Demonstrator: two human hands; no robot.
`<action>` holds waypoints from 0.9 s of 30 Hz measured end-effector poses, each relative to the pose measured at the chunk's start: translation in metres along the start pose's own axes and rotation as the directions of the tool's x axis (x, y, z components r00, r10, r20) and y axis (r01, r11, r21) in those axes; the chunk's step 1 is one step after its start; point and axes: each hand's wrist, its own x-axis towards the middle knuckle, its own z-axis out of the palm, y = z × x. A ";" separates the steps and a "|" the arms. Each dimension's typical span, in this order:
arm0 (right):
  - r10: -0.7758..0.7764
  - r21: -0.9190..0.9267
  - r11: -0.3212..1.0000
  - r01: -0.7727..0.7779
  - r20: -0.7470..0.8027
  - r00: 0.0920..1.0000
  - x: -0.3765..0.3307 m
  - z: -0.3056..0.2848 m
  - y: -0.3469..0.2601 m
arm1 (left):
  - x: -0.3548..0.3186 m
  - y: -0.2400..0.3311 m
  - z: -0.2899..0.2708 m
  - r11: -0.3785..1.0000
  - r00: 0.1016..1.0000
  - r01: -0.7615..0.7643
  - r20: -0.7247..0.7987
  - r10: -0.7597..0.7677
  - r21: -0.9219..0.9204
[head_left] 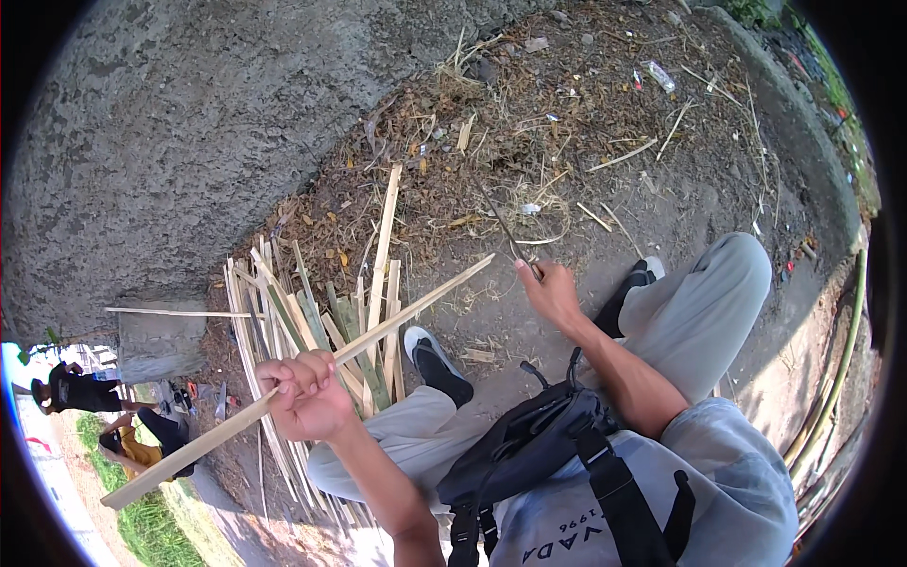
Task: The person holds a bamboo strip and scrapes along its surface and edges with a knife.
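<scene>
My left hand [307, 402] is closed around a long, pale split-bamboo strip [416, 310]. The strip runs slantwise, from the lower left up to a narrow end near my right hand. That right hand [552, 291] grips a knife by its handle, which the fingers mostly hide. Its thin dark blade [501, 225] points up and to the left, just beyond the strip's end and apart from it. Below the strip and beside my left leg lies a pile of split bamboo pieces [381, 248], some pale and some greenish.
A rough grey concrete surface [208, 123] fills the upper left. Dry shavings and litter [425, 170] cover the dirt, with a clear plastic bottle [659, 77] farther off. A black bag [529, 435] hangs at my front. Two people are at the far left. Long poles [841, 369] lie right.
</scene>
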 end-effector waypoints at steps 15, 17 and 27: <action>-0.311 0.172 0.950 0.259 0.564 0.765 -0.072 0.021 -0.078 | -0.027 -0.015 0.003 0.998 0.943 0.032 -0.333 -0.014 0.048; -0.204 0.082 0.979 0.188 0.484 0.851 -0.072 0.032 -0.066 | -0.031 -0.011 -0.001 0.994 0.961 0.071 -0.273 -0.047 0.078; -0.146 0.009 0.986 0.164 0.509 0.848 -0.071 0.037 -0.059 | -0.045 -0.013 0.005 0.995 0.985 -0.015 -0.171 0.031 0.098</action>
